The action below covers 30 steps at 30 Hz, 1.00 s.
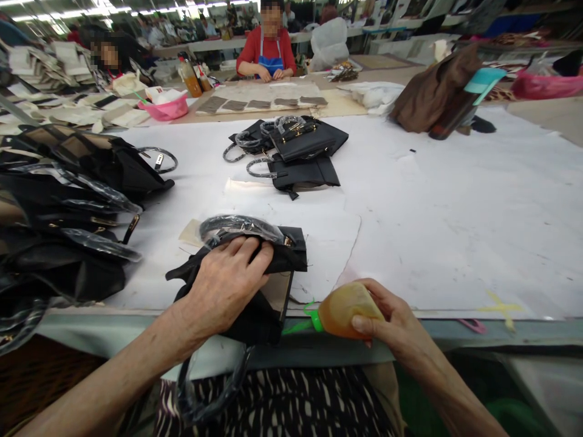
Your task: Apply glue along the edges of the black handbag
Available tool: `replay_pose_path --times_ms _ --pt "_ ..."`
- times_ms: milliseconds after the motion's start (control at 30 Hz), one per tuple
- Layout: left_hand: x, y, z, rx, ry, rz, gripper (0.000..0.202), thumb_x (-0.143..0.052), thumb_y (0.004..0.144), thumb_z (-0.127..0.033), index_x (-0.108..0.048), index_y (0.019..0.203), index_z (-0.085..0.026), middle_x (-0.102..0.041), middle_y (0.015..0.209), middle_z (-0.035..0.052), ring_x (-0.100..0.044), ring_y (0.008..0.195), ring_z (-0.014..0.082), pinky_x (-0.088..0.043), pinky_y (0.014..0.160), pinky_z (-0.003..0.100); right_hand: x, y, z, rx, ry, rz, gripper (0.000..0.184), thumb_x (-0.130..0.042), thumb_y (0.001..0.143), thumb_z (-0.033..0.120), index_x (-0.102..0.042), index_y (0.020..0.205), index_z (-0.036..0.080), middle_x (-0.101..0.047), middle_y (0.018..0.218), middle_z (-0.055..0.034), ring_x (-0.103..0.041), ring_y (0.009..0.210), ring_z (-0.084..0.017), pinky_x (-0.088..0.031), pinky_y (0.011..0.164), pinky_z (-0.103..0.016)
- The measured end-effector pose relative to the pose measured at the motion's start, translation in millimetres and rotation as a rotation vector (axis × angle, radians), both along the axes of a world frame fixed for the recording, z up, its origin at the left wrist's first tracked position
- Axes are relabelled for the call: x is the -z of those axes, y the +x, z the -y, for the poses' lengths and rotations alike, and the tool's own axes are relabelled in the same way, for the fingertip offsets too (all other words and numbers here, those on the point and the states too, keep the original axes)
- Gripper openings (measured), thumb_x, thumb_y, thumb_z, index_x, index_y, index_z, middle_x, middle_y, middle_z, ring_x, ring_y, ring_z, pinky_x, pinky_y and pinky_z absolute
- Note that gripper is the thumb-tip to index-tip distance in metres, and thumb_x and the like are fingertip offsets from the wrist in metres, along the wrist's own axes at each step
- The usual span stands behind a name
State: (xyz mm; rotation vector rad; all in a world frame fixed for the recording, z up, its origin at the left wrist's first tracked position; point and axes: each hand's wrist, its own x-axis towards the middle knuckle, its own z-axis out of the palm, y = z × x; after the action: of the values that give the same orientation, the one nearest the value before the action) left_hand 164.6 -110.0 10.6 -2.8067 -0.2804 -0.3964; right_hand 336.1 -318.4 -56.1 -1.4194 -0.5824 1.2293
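In front of me a black handbag (255, 309) lies at the table's edge, one plastic-wrapped handle on top and the other hanging down over the edge. My left hand (234, 273) grips the bag's upper part, its fingertips hidden in the black material. A squeeze bottle (341, 309) of amber liquid, with a green cap, is in my right hand (387, 315). It lies sideways, the cap pointing left toward the bag and apart from it. Thumb and fingers are wrapped round the bottle's base.
Black bags (68, 212) are piled at the left. Several finished-looking black bags (300, 145) lie farther back on the white table covering (432, 230). A brown bag (437, 91) and a teal-lidded bottle (464, 103) stand back right. A pink basin (166, 108) sits back left; a person in red (268, 51) faces me.
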Motion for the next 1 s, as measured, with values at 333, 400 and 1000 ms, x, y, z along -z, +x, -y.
replay_pose_path --times_ms 333,400,1000 --pt "3.8 2.2 -2.9 0.017 0.027 0.021 0.029 -0.062 0.076 -0.020 -0.057 0.104 -0.010 -0.060 0.090 0.0094 -0.056 0.081 0.0247 -0.049 0.066 0.035 7.4 -6.9 17.1 0.084 0.002 -0.046 0.030 -0.069 0.076 0.035 -0.056 0.097 0.019 -0.058 0.072 0.0002 -0.051 0.056 -0.014 -0.037 0.041 -0.018" --pt "3.3 1.6 -2.7 0.016 0.023 0.022 0.029 -0.061 0.077 -0.020 -0.057 0.104 -0.010 -0.060 0.091 0.0098 -0.056 0.081 0.0249 -0.049 0.067 0.035 11.3 -7.9 19.9 0.110 -0.011 -0.062 0.030 -0.068 0.078 0.036 -0.055 0.099 0.018 -0.059 0.074 -0.0012 -0.054 0.057 -0.016 -0.036 0.040 -0.018" --pt "1.5 0.4 -0.1 0.011 0.023 0.008 0.026 -0.058 0.079 -0.020 -0.057 0.104 -0.011 -0.060 0.090 0.0096 -0.057 0.081 0.0236 -0.048 0.066 0.034 12.5 -25.8 24.3 0.300 -0.137 -0.193 0.041 -0.070 0.076 0.041 -0.054 0.102 0.014 -0.063 0.082 -0.0078 -0.059 0.057 -0.018 -0.036 0.037 -0.017"
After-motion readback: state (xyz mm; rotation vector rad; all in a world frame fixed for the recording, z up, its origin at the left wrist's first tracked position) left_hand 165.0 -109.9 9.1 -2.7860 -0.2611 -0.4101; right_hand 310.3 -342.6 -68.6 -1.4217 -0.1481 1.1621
